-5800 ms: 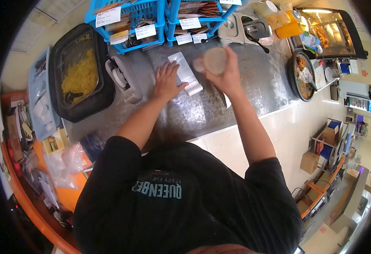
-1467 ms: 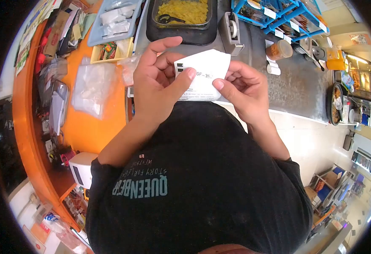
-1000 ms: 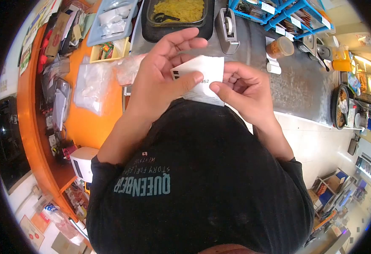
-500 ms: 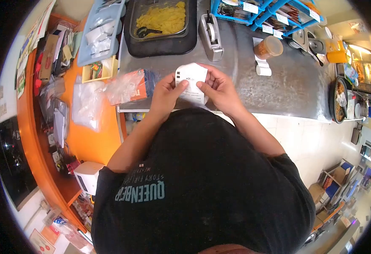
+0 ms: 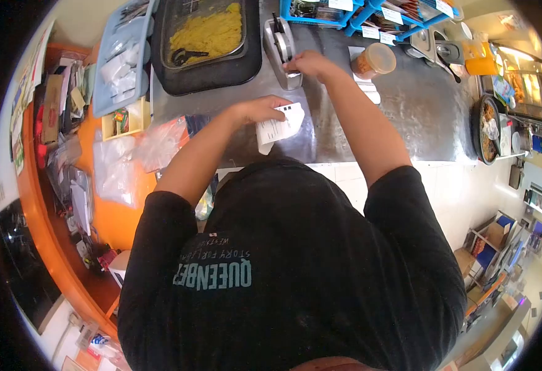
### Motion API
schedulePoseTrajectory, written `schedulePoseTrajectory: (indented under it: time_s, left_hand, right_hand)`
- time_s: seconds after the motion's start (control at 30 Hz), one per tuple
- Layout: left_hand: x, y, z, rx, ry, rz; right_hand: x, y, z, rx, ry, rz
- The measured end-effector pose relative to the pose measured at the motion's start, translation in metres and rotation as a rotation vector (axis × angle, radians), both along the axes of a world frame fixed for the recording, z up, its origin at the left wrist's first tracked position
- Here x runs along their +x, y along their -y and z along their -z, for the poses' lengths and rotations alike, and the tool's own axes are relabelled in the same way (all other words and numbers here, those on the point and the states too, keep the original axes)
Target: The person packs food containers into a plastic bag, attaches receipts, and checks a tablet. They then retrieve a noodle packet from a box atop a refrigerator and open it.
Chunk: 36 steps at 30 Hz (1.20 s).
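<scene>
1. Receipt (image 5: pixel 280 128): being pinched between thumb and fingers of the nearly closed left hand (image 5: pixel 262 110), tilting above the worktop (image 5: pixel 419 117) near its front edge.
2. Reaching with the right hand (image 5: pixel 310 63) to the near end of the tape dispenser (image 5: pixel 292 79), curling the fingers inward; too small to tell whether gripping tape.
3. Lidded jar (image 5: pixel 379 59): resting right of the dispenser, partly covering white paper (image 5: pixel 369 93).
</scene>
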<state>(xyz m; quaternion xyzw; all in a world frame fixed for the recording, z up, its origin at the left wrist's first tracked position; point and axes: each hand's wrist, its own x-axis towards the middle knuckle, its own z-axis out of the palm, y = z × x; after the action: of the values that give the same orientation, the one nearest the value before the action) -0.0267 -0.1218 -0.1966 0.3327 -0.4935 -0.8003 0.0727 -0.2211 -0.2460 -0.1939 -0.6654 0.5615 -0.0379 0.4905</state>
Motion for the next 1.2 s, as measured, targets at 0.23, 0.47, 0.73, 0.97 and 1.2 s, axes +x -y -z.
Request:
schedulePoseTrajectory:
  time_s: [0.23, 0.47, 0.73, 0.97, 1.2]
  left_hand:
    - [-0.015, 0.017, 0.010, 0.211, -0.127, -0.191]
    - [-0.017, 0.020, -0.004, 0.308, -0.293, -0.187]
    - [-0.062, 0.002, 0.022, 0.199, 0.047, -0.567]
    - [-0.073, -0.020, 0.075, 0.155, 0.098, -0.853]
    - [0.036, -0.127, 0.002, 0.110, -0.153, -1.265]
  right_hand:
    - [-0.062, -0.100, -0.091, 0.096, 0.347, 0.085]
    - [-0.094, -0.194, -0.096, 0.313, 0.492, 0.163]
    - [-0.108, -0.240, -0.049, 0.319, 0.415, 0.272]
    - [-0.089, -0.219, -0.045, 0.142, 0.144, 0.103]
    - [-0.026, -0.201, -0.069, 0.036, 0.179, -0.345]
